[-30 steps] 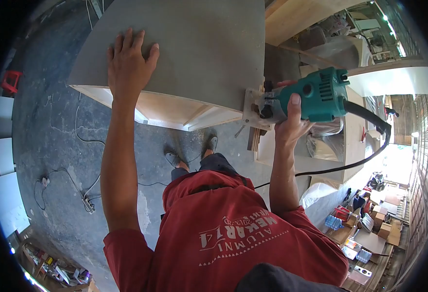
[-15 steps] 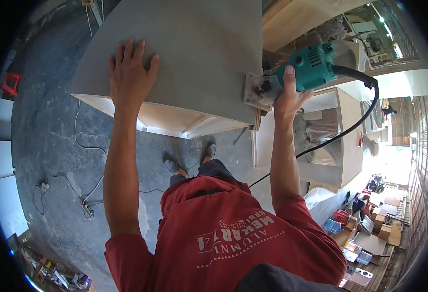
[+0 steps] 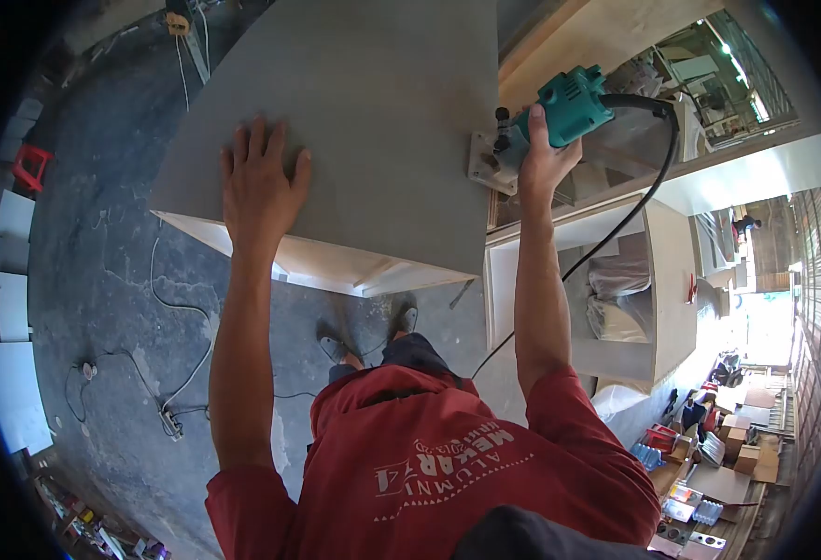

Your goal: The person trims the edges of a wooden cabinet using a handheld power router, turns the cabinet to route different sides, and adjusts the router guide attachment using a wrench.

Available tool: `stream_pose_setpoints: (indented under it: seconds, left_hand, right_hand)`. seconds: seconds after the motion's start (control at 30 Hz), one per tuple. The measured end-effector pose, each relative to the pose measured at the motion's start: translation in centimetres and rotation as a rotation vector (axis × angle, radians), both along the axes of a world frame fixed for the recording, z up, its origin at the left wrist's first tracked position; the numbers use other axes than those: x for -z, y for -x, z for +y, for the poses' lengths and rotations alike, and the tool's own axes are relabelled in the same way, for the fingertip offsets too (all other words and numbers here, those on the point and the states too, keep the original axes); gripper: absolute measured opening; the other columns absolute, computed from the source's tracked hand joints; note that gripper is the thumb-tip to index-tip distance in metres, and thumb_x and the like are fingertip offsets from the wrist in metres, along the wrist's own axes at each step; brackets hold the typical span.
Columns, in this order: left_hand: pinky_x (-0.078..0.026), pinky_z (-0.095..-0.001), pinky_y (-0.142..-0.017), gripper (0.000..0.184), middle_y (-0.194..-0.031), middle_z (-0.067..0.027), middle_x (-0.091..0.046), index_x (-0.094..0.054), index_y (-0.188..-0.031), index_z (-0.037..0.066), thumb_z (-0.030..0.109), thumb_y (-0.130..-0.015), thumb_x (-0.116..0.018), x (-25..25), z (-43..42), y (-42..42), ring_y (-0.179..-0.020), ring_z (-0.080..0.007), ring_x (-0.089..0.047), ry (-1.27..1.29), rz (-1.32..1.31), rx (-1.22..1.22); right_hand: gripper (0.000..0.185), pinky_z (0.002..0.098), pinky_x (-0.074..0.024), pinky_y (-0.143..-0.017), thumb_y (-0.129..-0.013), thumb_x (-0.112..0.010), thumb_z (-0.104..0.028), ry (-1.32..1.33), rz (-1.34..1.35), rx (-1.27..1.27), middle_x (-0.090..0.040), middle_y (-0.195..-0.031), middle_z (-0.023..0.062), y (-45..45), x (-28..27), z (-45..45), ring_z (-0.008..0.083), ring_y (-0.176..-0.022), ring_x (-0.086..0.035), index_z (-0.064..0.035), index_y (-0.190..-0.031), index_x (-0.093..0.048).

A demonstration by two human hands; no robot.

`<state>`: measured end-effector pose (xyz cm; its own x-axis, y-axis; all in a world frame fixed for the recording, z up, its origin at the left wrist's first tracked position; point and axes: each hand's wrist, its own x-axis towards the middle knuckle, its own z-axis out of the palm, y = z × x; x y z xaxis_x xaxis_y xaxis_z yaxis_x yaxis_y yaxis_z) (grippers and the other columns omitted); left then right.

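Note:
My left hand (image 3: 263, 191) lies flat with fingers spread on the grey top panel (image 3: 364, 121) of a wooden cabinet, near its front edge. My right hand (image 3: 546, 161) is wrapped round a green power trimmer (image 3: 571, 105), thumb on top. The trimmer's clear base plate (image 3: 487, 166) is against the right edge of the grey panel. Its bit is hidden. A black cord (image 3: 658, 177) runs from the tool's back end and curves down past my right forearm.
An open cabinet box (image 3: 667, 289) stands at the right, with plastic-wrapped items inside. Cords and a power strip (image 3: 171, 425) lie on the concrete floor (image 3: 121, 280). A red stool (image 3: 32, 168) is far left. Cardboard boxes (image 3: 746, 457) are at the lower right.
The trimmer and my right hand have moved away from me along the panel's right edge. My left hand stays on the panel, which appears slightly lower in view.

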<state>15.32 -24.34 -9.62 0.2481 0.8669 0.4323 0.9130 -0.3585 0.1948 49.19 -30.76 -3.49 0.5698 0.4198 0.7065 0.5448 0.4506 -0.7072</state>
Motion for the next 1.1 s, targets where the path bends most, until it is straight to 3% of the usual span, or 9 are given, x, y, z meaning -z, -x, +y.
stream_pose_setpoints:
  seconds: [0.13, 0.43, 0.63, 0.77, 0.8, 0.87, 0.93, 1.03, 1.1]
  left_hand:
    - [-0.031, -0.0555, -0.122, 0.052, -0.154, -0.0179, -0.05, -0.061, -0.141, 0.007, 0.039, -0.099, -0.059, 0.4, 0.0, 0.0, -0.144, -0.0393, -0.044, -0.094, -0.04, 0.021]
    - [-0.028, -0.0525, -0.125, 0.056, -0.161, -0.0141, -0.044, -0.056, -0.148, 0.012, 0.042, -0.1, -0.059, 0.1, 0.7, 0.4, -0.15, -0.0369, -0.038, 0.01, -0.003, 0.023]
    - [-0.031, -0.0538, -0.122, 0.053, -0.156, -0.0174, -0.049, -0.062, -0.142, 0.009, 0.042, -0.1, -0.059, 0.4, 0.9, 0.7, -0.146, -0.04, -0.042, -0.054, -0.024, 0.074]
    - [-0.03, -0.0527, -0.123, 0.059, -0.154, -0.0217, -0.05, -0.062, -0.138, 0.003, 0.042, -0.095, -0.067, 0.1, 1.3, -0.6, -0.146, -0.0408, -0.042, 0.134, -0.103, 0.08]
    - [-0.03, -0.0523, -0.123, 0.061, -0.153, -0.0236, -0.051, -0.062, -0.137, 0.0, 0.041, -0.092, -0.071, -0.4, 1.4, -1.5, -0.146, -0.0414, -0.042, 0.268, -0.133, 0.077]
    - [-0.031, -0.0531, -0.122, 0.066, -0.151, -0.0255, -0.051, -0.06, -0.135, -0.005, 0.038, -0.088, -0.075, -1.4, -1.4, -7.6, -0.145, -0.043, -0.042, 0.512, -0.449, 0.354]
    - [-0.035, -0.0537, -0.119, 0.065, -0.151, -0.0243, -0.051, -0.059, -0.137, -0.005, 0.033, -0.088, -0.074, -2.0, -6.2, -14.2, -0.146, -0.0426, -0.042, 0.258, -0.134, 0.553]
    - [-0.032, -0.0517, -0.123, 0.069, -0.158, -0.0227, -0.046, -0.054, -0.145, -0.003, 0.032, -0.089, -0.074, -2.5, -8.8, -21.2, -0.149, -0.0378, -0.04, 0.209, 0.023, 0.422]
    - [-0.035, -0.05, -0.121, 0.065, -0.156, -0.0227, -0.048, -0.057, -0.142, -0.003, 0.03, -0.089, -0.073, -0.9, -7.4, -23.1, -0.147, -0.0373, -0.043, 0.167, 0.031, 0.373]
  right_hand:
    - [0.037, 0.0317, -0.0525, -0.086, -0.091, -0.078, -0.017, -0.001, -0.01, 0.019, -0.072, -0.101, 0.0098, -1.7, 0.2, 2.1, 0.0169, -0.091, -0.067, 0.007, -0.116, -0.066]
    - [0.044, 0.0334, -0.0525, -0.089, -0.084, -0.085, -0.025, 0.003, -0.001, -0.001, -0.072, -0.101, 0.0096, -3.8, -0.3, 4.7, 0.0181, -0.092, -0.066, 0.0033, -0.112, -0.067]
    - [0.043, 0.0309, -0.052, -0.087, -0.086, -0.084, -0.026, 0.147, -0.035, -0.046, -0.072, -0.102, 0.0067, -5.8, -1.0, 0.3, 0.015, -0.091, -0.066, 0.0038, -0.112, -0.068]
    - [0.044, 0.0304, -0.0524, -0.087, -0.086, -0.083, -0.026, 0.14, -0.015, -0.004, -0.073, -0.104, 0.0061, -7.8, 1.3, -5.4, 0.015, -0.093, -0.066, 0.0038, -0.115, -0.068]
    - [0.044, 0.0308, -0.0526, -0.085, -0.085, -0.084, -0.027, 0.142, 0.077, -0.016, -0.073, -0.101, 0.0073, -8.3, 2.1, -6.9, 0.0149, -0.091, -0.066, 0.0033, -0.113, -0.067]
    - [0.045, 0.0311, -0.0528, -0.083, -0.085, -0.084, -0.029, 0.132, 0.186, -0.033, -0.072, -0.097, 0.0085, -9.8, 4.1, -9.3, 0.0148, -0.089, -0.065, 0.0028, -0.112, -0.067]
    - [0.039, 0.032, -0.0545, -0.078, -0.091, -0.079, -0.03, 0.091, 0.541, -0.101, -0.072, -0.095, 0.0098, -11.7, 6.6, -10.7, 0.0174, -0.088, -0.068, -0.0003, -0.111, -0.065]
    - [0.041, 0.0367, -0.0578, -0.075, -0.095, -0.072, -0.037, 0.042, 0.965, -0.165, -0.071, -0.092, 0.0138, -14.6, 9.1, -12.5, 0.0238, -0.08, -0.07, -0.0006, -0.11, -0.06]
    - [0.049, 0.0388, -0.0589, -0.07, -0.094, -0.07, -0.047, 0.071, 1.096, -0.168, -0.07, -0.089, 0.0151, -17.5, 11.7, -13.5, 0.0257, -0.078, -0.071, -0.002, -0.109, -0.059]
